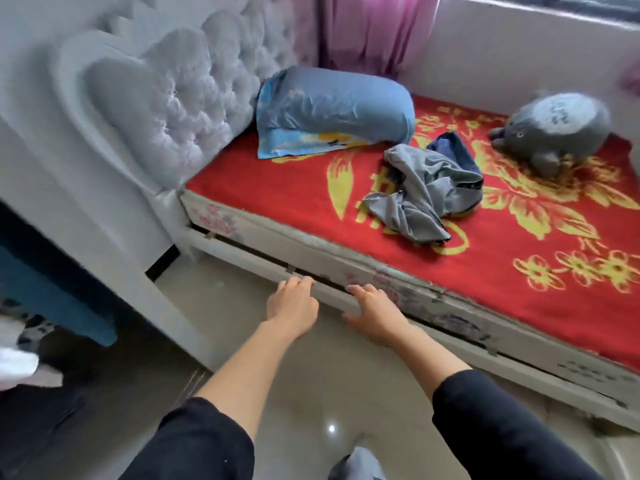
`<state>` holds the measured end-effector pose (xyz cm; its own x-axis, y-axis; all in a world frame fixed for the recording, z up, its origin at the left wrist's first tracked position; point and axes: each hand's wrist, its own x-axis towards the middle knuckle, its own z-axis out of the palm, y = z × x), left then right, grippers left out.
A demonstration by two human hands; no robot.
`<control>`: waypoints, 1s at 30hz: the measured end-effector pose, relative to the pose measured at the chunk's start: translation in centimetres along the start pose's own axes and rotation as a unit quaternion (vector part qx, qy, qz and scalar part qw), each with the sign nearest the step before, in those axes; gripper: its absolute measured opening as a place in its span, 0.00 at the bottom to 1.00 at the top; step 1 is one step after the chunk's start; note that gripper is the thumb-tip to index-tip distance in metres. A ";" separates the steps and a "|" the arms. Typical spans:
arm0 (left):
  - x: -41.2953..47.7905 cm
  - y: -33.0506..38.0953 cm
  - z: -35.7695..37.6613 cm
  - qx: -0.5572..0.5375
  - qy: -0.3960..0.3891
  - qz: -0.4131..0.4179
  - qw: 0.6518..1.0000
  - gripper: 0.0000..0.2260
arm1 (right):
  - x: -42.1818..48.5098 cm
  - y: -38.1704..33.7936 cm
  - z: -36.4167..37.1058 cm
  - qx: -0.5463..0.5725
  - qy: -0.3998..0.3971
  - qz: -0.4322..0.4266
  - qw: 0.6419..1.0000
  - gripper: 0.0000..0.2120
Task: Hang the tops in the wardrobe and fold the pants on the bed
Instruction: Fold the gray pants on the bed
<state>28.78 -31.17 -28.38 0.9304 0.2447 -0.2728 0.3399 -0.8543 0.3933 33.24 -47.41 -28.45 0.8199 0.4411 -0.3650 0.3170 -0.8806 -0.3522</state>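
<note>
The fingers (pixel 298 283) of the left hand (pixel 292 303) are loosely curled and slightly apart, pinching nothing. Those of the right hand (pixel 372 313) lie much the same and are also empty. Both hands sit side by side at lower centre of the frame, over the side rail of the bed (pixel 249 233). I cannot tell whether the fingertips touch the rail. Held low, forward and empty, they look poised to reach in for clothing rather than to carry any.

The clothing lies further in, at centre right. A crumpled grey garment (pixel 415 192) is heaped on the red blanket (pixel 277 188), with a dark blue garment (pixel 453 150) tucked behind and partly under it. The heap does not show whether either is a top or pants. It lies well apart from both hands, so picking it up probably calls for a lean across the mattress.

A blue pillow (pixel 332 102) rests against the tufted headboard (pixel 180 109) at upper left, and a grey plush toy (pixel 554 129) sits at upper right. Both are apart from the heap. No wardrobe is in view.
</note>
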 end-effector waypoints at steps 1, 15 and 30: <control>1.8 2.3 0.4 0.005 -0.004 0.006 1.000 0.18 | 0.8 2.3 -1.3 0.011 0.006 0.011 1.000 0.29; 20.6 25.4 5.8 0.026 -0.075 0.066 0.995 0.18 | 10.8 27.0 -15.8 0.069 0.035 0.133 0.988 0.30; 53.1 37.0 9.8 0.030 -0.125 0.061 0.990 0.16 | 37.0 43.2 -25.8 0.080 -0.006 0.173 0.982 0.26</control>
<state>89.39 -54.27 -36.96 0.8984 0.0240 -0.4386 0.2122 -0.8979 0.3856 89.57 -73.57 -34.96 0.8594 0.1236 -0.4962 -0.0586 -0.9402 -0.3356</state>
